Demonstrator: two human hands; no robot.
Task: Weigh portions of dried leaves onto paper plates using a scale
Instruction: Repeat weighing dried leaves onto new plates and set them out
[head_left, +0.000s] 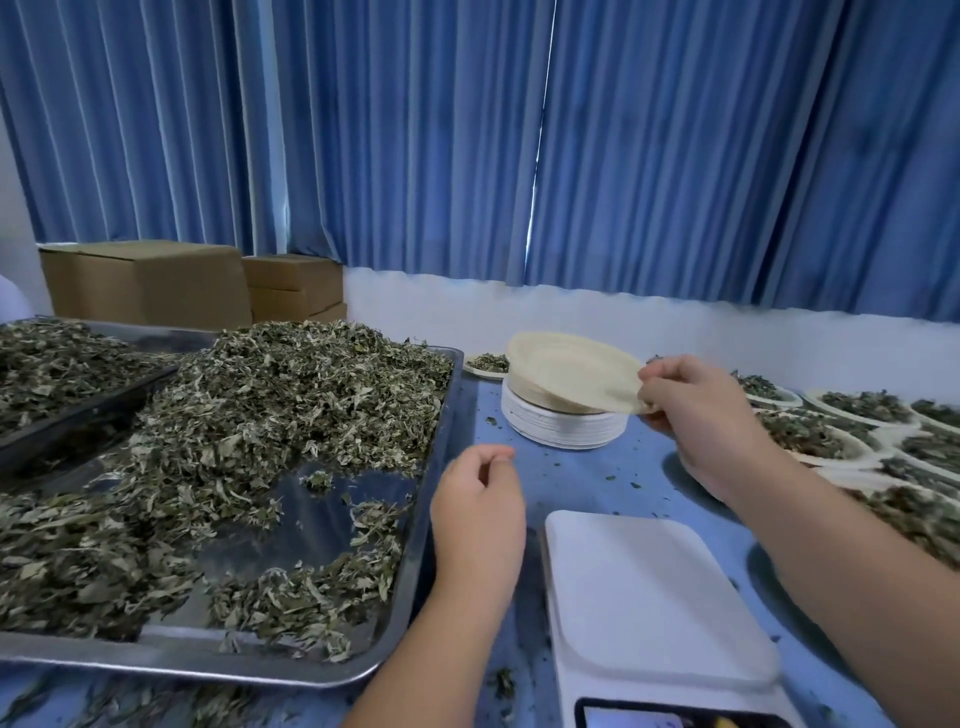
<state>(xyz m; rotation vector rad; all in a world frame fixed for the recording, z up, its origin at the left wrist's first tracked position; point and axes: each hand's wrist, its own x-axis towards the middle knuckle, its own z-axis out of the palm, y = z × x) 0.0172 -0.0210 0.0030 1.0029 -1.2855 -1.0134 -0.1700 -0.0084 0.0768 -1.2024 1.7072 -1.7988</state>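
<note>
Above the plate stack (563, 428), the right hand (696, 410) pinches a tilted paper plate (571, 371); the left hand (478, 506) hovers nearer, loosely curled, holding nothing.

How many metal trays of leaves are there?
2: the big tray left of the scale; a second tray at the far left, partly cut off. More may be hidden.

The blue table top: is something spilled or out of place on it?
Yes. Small crumbs of dried green leaves lie scattered on the blue table top, outside the large steel tray, near the white flat scale.
</note>
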